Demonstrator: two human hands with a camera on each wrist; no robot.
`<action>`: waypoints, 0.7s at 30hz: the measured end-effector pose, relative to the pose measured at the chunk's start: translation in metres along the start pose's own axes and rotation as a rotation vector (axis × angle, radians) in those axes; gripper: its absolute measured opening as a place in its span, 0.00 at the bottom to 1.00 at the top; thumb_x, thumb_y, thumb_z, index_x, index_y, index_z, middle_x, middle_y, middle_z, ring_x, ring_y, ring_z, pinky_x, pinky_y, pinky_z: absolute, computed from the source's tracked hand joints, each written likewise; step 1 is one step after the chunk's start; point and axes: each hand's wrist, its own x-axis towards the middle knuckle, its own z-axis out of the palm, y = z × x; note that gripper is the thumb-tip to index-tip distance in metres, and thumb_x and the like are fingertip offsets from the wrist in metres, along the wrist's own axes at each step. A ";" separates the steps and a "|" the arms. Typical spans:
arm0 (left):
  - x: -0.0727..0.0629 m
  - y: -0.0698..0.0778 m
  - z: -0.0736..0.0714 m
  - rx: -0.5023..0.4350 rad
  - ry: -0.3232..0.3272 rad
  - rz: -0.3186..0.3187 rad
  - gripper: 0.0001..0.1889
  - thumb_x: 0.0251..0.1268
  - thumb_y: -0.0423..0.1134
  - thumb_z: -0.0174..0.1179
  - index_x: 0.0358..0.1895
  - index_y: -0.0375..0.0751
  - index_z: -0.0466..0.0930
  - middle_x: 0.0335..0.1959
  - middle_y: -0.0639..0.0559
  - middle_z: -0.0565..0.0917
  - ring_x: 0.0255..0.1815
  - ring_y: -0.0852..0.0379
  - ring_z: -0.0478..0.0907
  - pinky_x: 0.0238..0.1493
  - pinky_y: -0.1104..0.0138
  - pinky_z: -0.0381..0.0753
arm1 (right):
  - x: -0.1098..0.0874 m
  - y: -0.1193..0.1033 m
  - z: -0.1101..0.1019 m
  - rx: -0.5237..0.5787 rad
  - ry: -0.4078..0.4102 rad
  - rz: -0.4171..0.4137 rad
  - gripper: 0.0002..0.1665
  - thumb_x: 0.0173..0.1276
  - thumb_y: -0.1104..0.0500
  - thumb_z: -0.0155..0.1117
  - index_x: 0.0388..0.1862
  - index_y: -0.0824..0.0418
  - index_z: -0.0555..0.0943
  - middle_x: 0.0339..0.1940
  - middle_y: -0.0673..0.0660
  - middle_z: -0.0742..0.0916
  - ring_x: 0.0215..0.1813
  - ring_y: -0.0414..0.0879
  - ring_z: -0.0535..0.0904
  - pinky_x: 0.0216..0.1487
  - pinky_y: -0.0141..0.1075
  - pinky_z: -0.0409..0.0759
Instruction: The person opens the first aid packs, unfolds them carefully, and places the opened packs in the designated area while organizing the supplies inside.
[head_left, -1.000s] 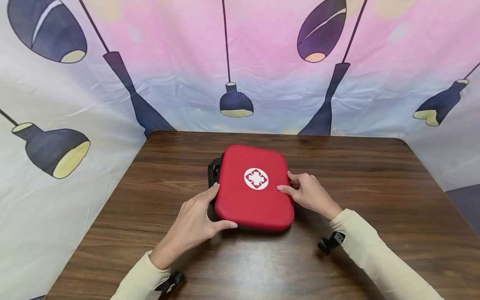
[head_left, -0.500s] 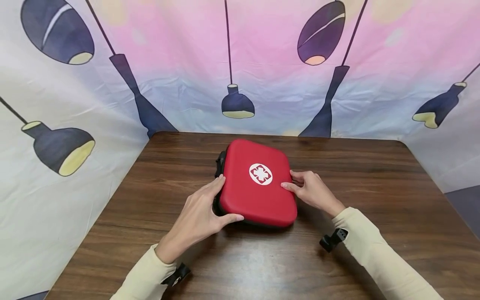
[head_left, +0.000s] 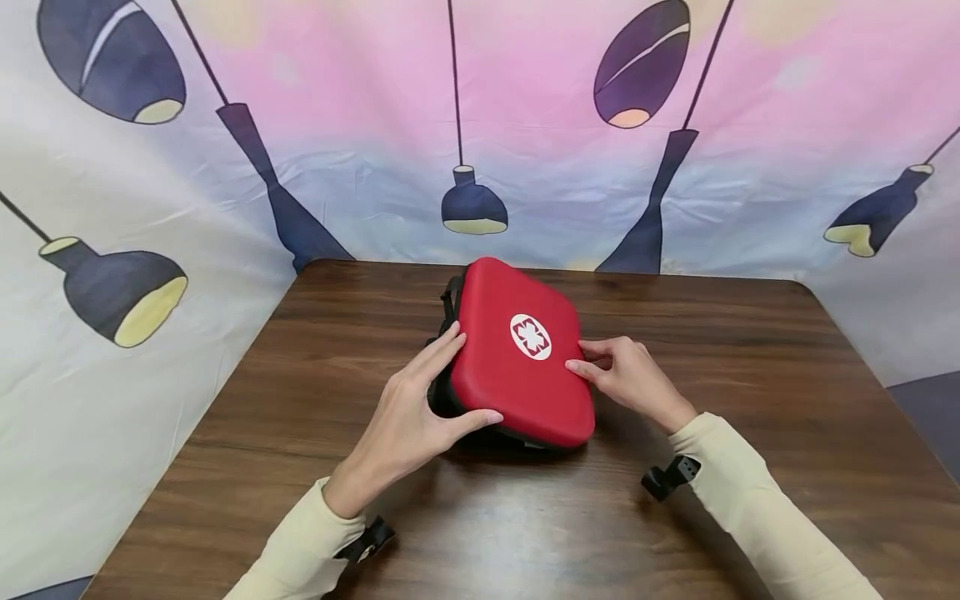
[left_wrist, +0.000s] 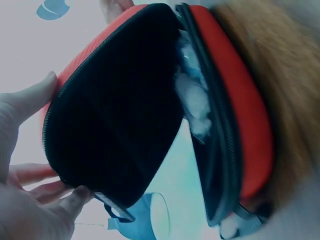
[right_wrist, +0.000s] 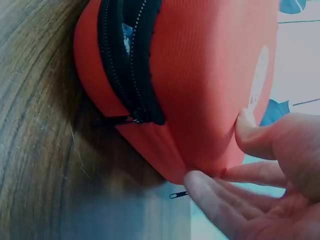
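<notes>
A red first aid case (head_left: pixel 517 392) with a white cross emblem (head_left: pixel 531 337) stands partly unzipped, its lid tilted up on the left side. My left hand (head_left: pixel 405 417) grips the lid's near left corner, thumb on the front edge and fingers along the left side. In the left wrist view, the lid's black lining (left_wrist: pixel 120 100) faces the lower half (left_wrist: pixel 245 125), where clear-wrapped contents (left_wrist: pixel 192 100) show. My right hand (head_left: pixel 637 379) pinches the case's right side, thumb on the red cover. A zipper pull (right_wrist: pixel 117 120) hangs at the corner in the right wrist view.
Beneath the case is a dark wooden table (head_left: pixel 750 375). A printed cloth (head_left: pixel 375 125) with lamp drawings hangs behind the table and along its sides. A black handle (head_left: pixel 450 300) is on the case's left side. Both wrists carry small black cameras.
The lid has risen on its left side, and the gap below it has widened. My left hand has moved up and to the right with it. The right hand stays almost in place.
</notes>
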 end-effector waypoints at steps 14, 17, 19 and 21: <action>0.037 0.032 0.020 -0.161 0.013 0.221 0.51 0.48 0.45 0.82 0.77 0.41 0.65 0.78 0.50 0.64 0.75 0.55 0.63 0.65 0.55 0.75 | -0.007 -0.054 -0.020 0.094 0.118 -0.237 0.18 0.69 0.60 0.71 0.55 0.66 0.86 0.42 0.58 0.88 0.33 0.44 0.85 0.35 0.34 0.85; 0.043 0.037 0.024 -0.186 -0.003 0.244 0.54 0.46 0.45 0.83 0.78 0.41 0.62 0.77 0.49 0.64 0.75 0.55 0.63 0.67 0.54 0.73 | -0.011 -0.068 -0.030 0.118 0.106 -0.218 0.20 0.71 0.57 0.69 0.57 0.66 0.85 0.42 0.58 0.88 0.32 0.45 0.86 0.36 0.36 0.86; 0.048 0.039 0.025 -0.212 -0.011 0.259 0.57 0.44 0.45 0.84 0.79 0.41 0.59 0.77 0.48 0.65 0.75 0.54 0.63 0.68 0.54 0.71 | -0.012 -0.077 -0.037 0.109 0.096 -0.183 0.22 0.73 0.53 0.67 0.59 0.65 0.84 0.42 0.57 0.88 0.33 0.46 0.87 0.37 0.37 0.86; 0.053 0.041 0.027 -0.252 -0.022 0.271 0.60 0.42 0.44 0.85 0.80 0.41 0.56 0.76 0.47 0.65 0.75 0.54 0.63 0.69 0.53 0.70 | -0.013 -0.086 -0.046 0.061 0.080 -0.139 0.26 0.73 0.46 0.65 0.60 0.63 0.82 0.43 0.56 0.88 0.36 0.47 0.87 0.38 0.39 0.86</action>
